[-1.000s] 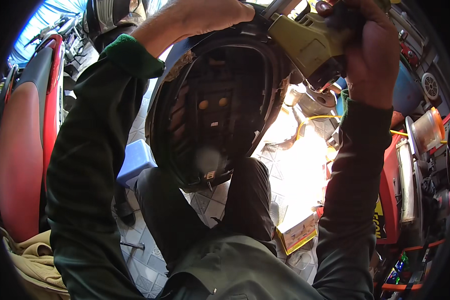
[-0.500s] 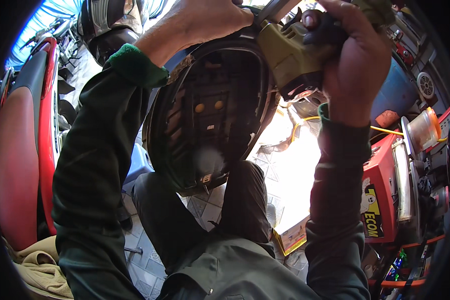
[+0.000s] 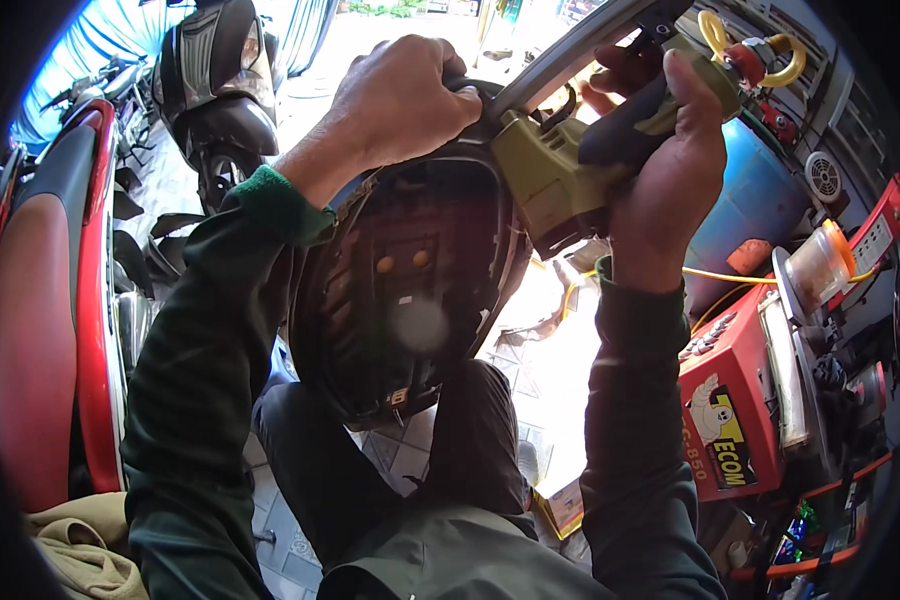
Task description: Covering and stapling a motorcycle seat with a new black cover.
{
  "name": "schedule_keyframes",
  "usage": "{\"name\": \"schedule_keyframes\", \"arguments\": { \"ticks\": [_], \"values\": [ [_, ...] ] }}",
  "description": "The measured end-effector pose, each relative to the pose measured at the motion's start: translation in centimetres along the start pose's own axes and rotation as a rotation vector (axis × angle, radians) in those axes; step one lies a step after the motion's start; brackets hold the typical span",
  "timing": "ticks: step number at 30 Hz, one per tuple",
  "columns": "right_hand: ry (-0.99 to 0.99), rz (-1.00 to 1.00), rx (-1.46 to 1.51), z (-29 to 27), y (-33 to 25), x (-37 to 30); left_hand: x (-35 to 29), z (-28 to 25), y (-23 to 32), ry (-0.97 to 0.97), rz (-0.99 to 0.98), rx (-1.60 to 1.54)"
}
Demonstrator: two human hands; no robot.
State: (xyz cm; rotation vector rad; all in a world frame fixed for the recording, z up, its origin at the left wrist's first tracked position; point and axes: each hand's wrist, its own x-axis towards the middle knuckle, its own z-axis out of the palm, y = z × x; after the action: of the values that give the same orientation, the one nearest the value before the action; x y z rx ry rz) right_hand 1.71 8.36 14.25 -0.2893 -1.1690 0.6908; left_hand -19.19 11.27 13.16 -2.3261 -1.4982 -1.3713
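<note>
A black motorcycle seat (image 3: 440,215) stands underside toward me above my knees, its ribbed plastic base showing two round yellowish studs. My left hand (image 3: 395,105) is closed at the seat's far edge, pinching the dark cover there; the fingertips are partly hidden. In my right hand (image 3: 665,190) is an olive-and-black air staple gun (image 3: 545,175), fingers wrapped around its grip. The long grey magazine rises toward the upper right. The gun's nose end is against or very near the seat's far rim, beside my left hand; contact cannot be made out.
At the left stands a red-and-black motorcycle seat (image 3: 32,290) above a tan cloth (image 3: 80,550). A dark scooter (image 3: 220,90) is parked beyond. To the right are a red machine box (image 3: 735,400), a blue barrel (image 3: 755,190), a clear tub (image 3: 818,268) and a yellow hose (image 3: 730,274).
Both hands and the staple gun sit lower in the picture, with the gun also farther left. The seat appears slightly lower. Both grips persist.
</note>
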Motion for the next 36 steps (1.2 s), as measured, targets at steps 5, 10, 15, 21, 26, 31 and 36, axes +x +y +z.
{"name": "schedule_keyframes", "arguments": {
  "ticks": [5, 10, 15, 21, 26, 31, 36],
  "values": [
    [0.008, 0.04, 0.06, 0.1, 0.2, -0.5, 0.0, -0.3, -0.3, -0.058, -0.01, 0.073],
    [0.2, 0.045, 0.11, 4.1, -1.5, -2.7, -0.9, -1.0, -0.7, -0.058, 0.119, 0.013],
    [0.161, -0.041, 0.008, 3.6, -1.3, -3.2, -0.9, -1.4, 0.7, -0.059, 0.05, -0.137],
    [0.081, -0.14, -0.009, 3.0, -0.6, -3.1, -1.0, -2.0, 1.1, -0.133, 0.002, -0.113],
    [0.18, -0.041, -0.063, 3.6, -1.6, -3.3, -1.2, -1.6, 1.0, -0.07, 0.062, -0.093],
    [0.138, 0.029, -0.021, 1.3, -2.7, -2.5, -1.6, -1.7, 0.7, -0.056, 0.078, -0.238],
    [0.097, 0.078, -0.102, -0.1, -2.9, -3.2, -1.5, -1.3, -0.3, -0.087, 0.11, -0.301]
  ]
}}
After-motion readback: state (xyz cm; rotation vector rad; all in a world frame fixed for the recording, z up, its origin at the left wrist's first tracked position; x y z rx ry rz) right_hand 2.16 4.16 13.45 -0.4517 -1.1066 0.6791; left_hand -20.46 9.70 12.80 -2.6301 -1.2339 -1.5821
